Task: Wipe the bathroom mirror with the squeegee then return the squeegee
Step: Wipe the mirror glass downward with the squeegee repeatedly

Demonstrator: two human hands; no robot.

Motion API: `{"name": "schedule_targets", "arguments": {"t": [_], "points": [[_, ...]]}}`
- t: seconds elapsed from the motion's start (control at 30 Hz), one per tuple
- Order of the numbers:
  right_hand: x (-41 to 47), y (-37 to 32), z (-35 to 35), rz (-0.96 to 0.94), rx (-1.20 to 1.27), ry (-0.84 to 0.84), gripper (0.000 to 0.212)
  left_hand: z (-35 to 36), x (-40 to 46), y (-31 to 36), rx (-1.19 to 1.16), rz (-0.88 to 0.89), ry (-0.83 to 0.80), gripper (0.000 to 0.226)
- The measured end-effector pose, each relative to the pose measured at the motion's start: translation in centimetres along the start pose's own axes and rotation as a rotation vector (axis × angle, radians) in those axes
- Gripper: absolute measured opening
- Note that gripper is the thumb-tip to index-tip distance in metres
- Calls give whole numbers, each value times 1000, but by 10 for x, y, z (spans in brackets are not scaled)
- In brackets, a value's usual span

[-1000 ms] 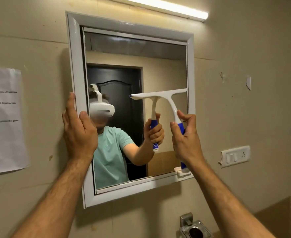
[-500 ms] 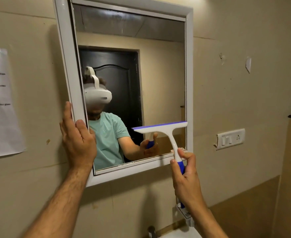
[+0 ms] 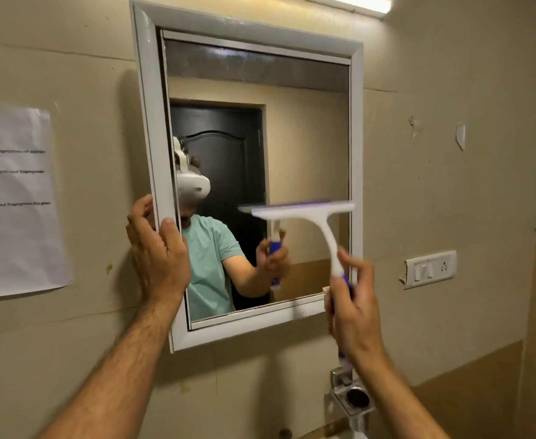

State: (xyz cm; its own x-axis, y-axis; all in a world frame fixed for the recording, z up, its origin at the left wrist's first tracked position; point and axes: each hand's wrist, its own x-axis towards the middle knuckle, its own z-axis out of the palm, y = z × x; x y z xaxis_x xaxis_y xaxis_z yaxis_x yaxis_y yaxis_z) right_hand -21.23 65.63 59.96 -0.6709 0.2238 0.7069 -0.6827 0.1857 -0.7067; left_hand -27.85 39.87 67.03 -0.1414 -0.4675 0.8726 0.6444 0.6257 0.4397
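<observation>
White-framed, the mirror (image 3: 307, 147) hangs on the beige wall; the left hand (image 3: 157, 251) grips its left edge near the lower corner, steadying it. The squeegee (image 3: 311, 223) lies across the glass's lower right, blade level, its blue handle held in the right hand (image 3: 355, 312). Best keep the blade flat against the glass, pressure even, strokes overlapping.

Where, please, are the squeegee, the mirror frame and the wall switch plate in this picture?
squeegee (image 3: 304, 211): head view, on the white blade head.
mirror frame (image 3: 148, 99): head view, on the left white rail.
wall switch plate (image 3: 431, 269): head view, on the plate's white face.
</observation>
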Motion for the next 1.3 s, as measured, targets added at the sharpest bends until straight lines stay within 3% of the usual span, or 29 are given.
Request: {"name": "schedule_targets", "arguments": {"t": [0.17,0.3,0.63,0.87,1.07,1.3], "points": [[103,-73,31,-209,14,90,23,8,19,1,38,33,-41,47],[143,-91,48,-206,-24,101,25,5,13,-9,73,105,-66,48],[51,-31,49,-74,-74,7,22,7,5,-11,81,86,-11,47],[-35,20,45,23,-124,-107,40,1,-11,-15,80,28,-49,47],[-4,-13,56,-96,-37,-12,27,-5,-16,-17,60,11,-117,48],[-2,-15,71,-54,-84,-13,32,-9,-21,-15,29,-7,-146,48]]}}
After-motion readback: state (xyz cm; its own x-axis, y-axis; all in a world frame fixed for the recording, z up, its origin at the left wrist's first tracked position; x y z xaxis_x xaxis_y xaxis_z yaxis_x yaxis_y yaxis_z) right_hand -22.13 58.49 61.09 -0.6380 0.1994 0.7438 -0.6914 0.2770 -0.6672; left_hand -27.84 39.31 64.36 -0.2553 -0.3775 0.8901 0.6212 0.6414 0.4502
